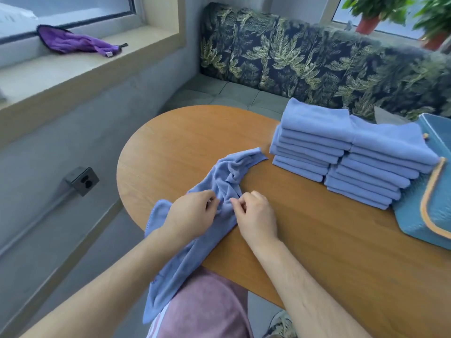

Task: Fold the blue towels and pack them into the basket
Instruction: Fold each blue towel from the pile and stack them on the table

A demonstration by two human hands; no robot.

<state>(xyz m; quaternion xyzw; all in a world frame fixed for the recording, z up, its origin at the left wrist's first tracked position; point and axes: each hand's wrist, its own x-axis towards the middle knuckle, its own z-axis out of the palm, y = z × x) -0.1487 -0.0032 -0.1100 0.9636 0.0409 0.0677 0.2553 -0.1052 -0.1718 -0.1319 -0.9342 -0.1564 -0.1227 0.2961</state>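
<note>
Here, a crumpled towel (227, 176) lies near the counter's (317, 240) left edge, its lower end hanging off onto the person's lap. The left grip (192, 213) and right grip (256, 215) sit close together, each pinching the towel's bunched middle with curled fingers. Two stacks (312, 145) of folded towels stand side by side farther right, just beside the basket (429, 203). A purple cloth (73, 41) lies on the windowsill.

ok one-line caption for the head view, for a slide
Left hand and right hand pinch a crumpled blue towel on the table, near folded towel stacks and the basket.
</note>
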